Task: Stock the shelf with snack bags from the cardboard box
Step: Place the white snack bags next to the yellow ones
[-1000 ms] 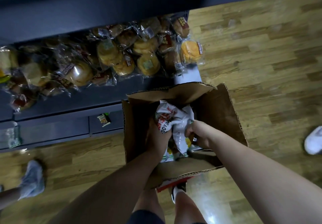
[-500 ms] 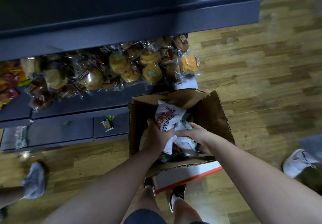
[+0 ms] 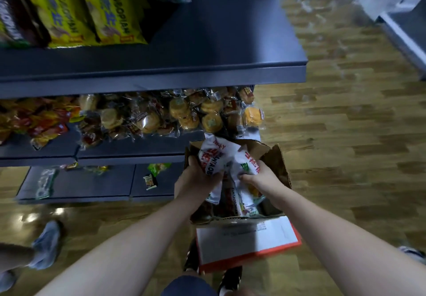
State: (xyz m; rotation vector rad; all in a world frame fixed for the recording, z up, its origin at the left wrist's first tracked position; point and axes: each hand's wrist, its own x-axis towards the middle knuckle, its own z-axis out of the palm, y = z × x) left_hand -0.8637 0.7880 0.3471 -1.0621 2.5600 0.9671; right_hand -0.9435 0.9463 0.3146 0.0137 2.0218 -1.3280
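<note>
Over the open box point(image 3: 280, 166), seen from the head camera, both hands hold white snack bags with red print. The left hand point(image 3: 200, 177) grips one bag point(image 3: 215, 155), fingers curled round its lower part; black capitals on it read roughly "BANTAO", the rest hidden, and the red characters above are too blurred to read. The right hand point(image 3: 260, 177) pinches a second bag point(image 3: 247, 165) just beside the first, the two touching above the box mouth. More bags point(image 3: 237, 201) stand packed inside the box, one showing a strip of small capitals I cannot read. The box sits on the wooden floor point(image 3: 345, 134), against the front of the grey shelf point(image 3: 207, 74). Its near flap point(image 3: 249, 240), white with an orange-red edge, lies open toward the person and bears a line of print too small to make out.

On the upper level, yellow packs point(image 3: 110, 10) stand in a row, printed with blue characters and the word "BANTAOBOPIAN" in capitals. Below, clear wrappers of round buns point(image 3: 184, 116) lie heaped, with red and orange packets point(image 3: 34, 120) to their left. A few small packets point(image 3: 149, 181) lie on the bottom level. Another person's shoe point(image 3: 46, 245) shows at lower left.
</note>
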